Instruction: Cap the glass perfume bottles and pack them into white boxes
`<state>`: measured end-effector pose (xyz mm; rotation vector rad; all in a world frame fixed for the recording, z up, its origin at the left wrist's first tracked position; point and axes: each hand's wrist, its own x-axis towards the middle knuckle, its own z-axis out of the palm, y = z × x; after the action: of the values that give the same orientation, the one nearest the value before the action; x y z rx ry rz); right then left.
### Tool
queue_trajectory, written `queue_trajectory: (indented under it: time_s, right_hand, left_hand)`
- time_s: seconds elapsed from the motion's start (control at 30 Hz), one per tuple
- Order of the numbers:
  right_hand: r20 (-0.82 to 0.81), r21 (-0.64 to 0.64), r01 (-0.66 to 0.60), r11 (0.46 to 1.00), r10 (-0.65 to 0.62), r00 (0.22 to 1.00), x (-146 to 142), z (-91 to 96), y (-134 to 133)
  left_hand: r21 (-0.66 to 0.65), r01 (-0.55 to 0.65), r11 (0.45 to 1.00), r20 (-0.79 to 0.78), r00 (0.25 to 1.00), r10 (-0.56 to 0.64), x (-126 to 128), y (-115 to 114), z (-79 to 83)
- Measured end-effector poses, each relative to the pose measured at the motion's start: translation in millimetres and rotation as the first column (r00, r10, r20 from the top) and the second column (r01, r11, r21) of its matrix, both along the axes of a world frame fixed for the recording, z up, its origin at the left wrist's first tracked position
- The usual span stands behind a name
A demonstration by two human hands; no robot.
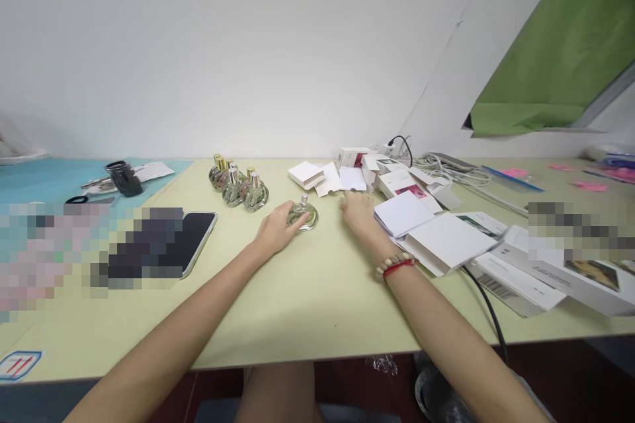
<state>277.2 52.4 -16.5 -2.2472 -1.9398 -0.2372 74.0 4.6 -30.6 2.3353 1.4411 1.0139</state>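
Observation:
My left hand (278,223) is closed around a small round glass perfume bottle (305,214) with a silver cap, which stands on the pale green table (307,304). My right hand (358,211) reaches forward with fingers stretched flat toward a small white folded carton (352,179) and holds nothing. A bead bracelet with a red cord (395,266) sits on my right wrist. Several more glass bottles (238,185) with gold and silver caps stand in a cluster at the back left of my left hand.
Flat white cartons (436,238) and small boxes (354,158) pile up at the right, with cables (461,175) behind. A dark phone (191,241) lies at the left. A black jar (124,178) stands on a blue mat (49,178).

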Motion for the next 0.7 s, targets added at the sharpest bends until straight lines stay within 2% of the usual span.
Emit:
queue_trajectory:
  time_s: [0.17, 0.23, 0.3, 0.37, 0.43, 0.5, 0.57, 0.63, 0.7]
  right_hand:
    - [-0.053, 0.057, -0.186, 0.981, 0.189, 0.981, -17, 0.8, 1]
    - [-0.162, 0.083, -0.184, 0.979, 0.196, 0.967, -20, -2.3, 2]
    - [-0.363, 0.130, -0.159, 0.979, 0.196, 0.911, -21, -6.5, 4]
    - [-0.615, 0.176, -0.144, 0.974, 0.223, 0.756, -23, -9.8, 6]
    - [-0.817, 0.261, -0.155, 0.953, 0.303, 0.490, -27, -9.8, 7]
    - [-0.888, 0.384, -0.156, 0.910, 0.411, 0.207, -35, -5.0, 7]
    - [-0.850, 0.518, -0.160, 0.841, 0.526, 0.015, -44, 3.4, 3]
    - [-0.778, 0.624, -0.204, 0.755, 0.624, -0.073, -52, 12.9, -5]
    - [-0.713, 0.686, -0.273, 0.674, 0.698, -0.071, -59, 21.2, -15]
  left_hand:
    - [-0.005, -0.003, 1.000, 0.010, 1.000, 0.003, 1, -4, 1.9]
    - [0.002, 0.008, 1.000, 0.021, 1.000, -0.008, 1, -6, 3.4]
    - [0.001, 0.019, 1.000, 0.019, 1.000, -0.019, 1, -7, 4.5]
    - [-0.011, 0.033, 0.999, 0.014, 0.999, -0.033, 1, -7, 4.8]
    - [-0.019, 0.049, 0.999, 0.014, 0.999, -0.048, 0, -7, 4.2]
    - [-0.014, 0.065, 0.998, 0.022, 0.998, -0.065, -1, -6, 3.2]
    - [-0.004, 0.089, 0.996, 0.034, 0.996, -0.088, -1, -5, 2.5]
    - [0.004, 0.112, 0.994, 0.042, 0.993, -0.112, 0, -5, 2.4]
    - [0.005, 0.122, 0.993, 0.035, 0.992, -0.122, 0, -5, 3.2]
